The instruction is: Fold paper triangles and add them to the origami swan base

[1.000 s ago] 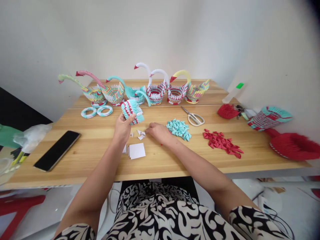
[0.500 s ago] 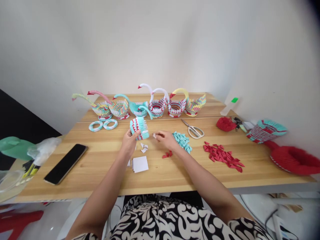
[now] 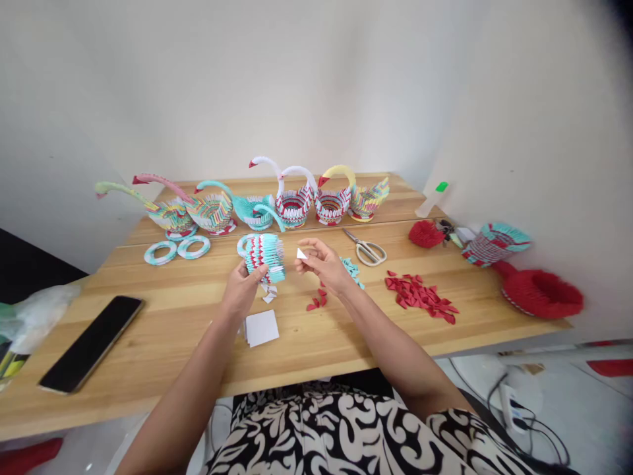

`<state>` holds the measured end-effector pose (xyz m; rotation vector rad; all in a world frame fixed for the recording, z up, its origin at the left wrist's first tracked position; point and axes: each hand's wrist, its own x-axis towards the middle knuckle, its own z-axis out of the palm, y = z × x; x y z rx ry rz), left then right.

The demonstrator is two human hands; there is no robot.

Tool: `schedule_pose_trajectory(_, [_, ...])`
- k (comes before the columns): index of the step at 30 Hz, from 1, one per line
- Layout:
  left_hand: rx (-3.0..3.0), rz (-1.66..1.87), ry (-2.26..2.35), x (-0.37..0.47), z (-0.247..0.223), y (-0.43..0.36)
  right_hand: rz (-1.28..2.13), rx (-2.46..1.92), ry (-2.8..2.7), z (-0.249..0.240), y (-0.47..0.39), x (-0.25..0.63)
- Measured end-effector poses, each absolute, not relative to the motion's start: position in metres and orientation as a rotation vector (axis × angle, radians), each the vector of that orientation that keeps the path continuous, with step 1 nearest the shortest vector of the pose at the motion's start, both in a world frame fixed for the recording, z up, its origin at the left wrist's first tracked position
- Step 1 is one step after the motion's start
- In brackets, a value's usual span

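My left hand (image 3: 243,285) is closed round a ring-shaped body of folded paper pieces (image 3: 264,256), banded turquoise, red and white and held tilted above the table. Just to its right, my right hand (image 3: 324,264) pinches a small white folded paper triangle (image 3: 301,254), apart from the paper body. Below the hands lie a few white paper pieces (image 3: 270,292), a stack of white paper squares (image 3: 262,328) and some red folded pieces (image 3: 316,302). A pile of turquoise pieces (image 3: 352,269) is partly hidden behind my right hand.
Several paper swans (image 3: 291,204) line the back of the table (image 3: 306,356). Two turquoise-and-white rings (image 3: 160,253) and a phone (image 3: 91,343) lie left. Scissors (image 3: 366,249), a red pile (image 3: 420,295), a red paper basket (image 3: 544,293) and a turquoise-topped one (image 3: 494,244) are right.
My right hand has lifted the white triangle, which now shows clearly between the fingertips. The paper body in my left hand has turned, showing more of its ring opening. The view has shifted right.
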<state>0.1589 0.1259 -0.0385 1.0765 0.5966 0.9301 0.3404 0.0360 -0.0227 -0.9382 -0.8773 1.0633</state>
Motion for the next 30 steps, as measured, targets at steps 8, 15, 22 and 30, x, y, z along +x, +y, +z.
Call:
schedule_pose_trajectory(8, [1.073,0.918,0.571,0.159,-0.035,0.123,1.081,-0.923,-0.856,-0.020,0.036,0.341])
schedule_pose_trajectory(15, [1.095,0.909,0.570,0.157,-0.033,0.121,1.042,-1.004,-0.841,-0.025,0.038,0.336])
schedule_pose_trajectory(22, [1.139,0.902,0.554,0.157,-0.033,0.120,0.977,-1.108,-0.893,-0.029,0.039,0.336])
schedule_pose_trajectory(30, [1.172,0.895,0.573,0.156,-0.033,0.120,0.983,-1.154,-0.899,-0.031,0.038,0.328])
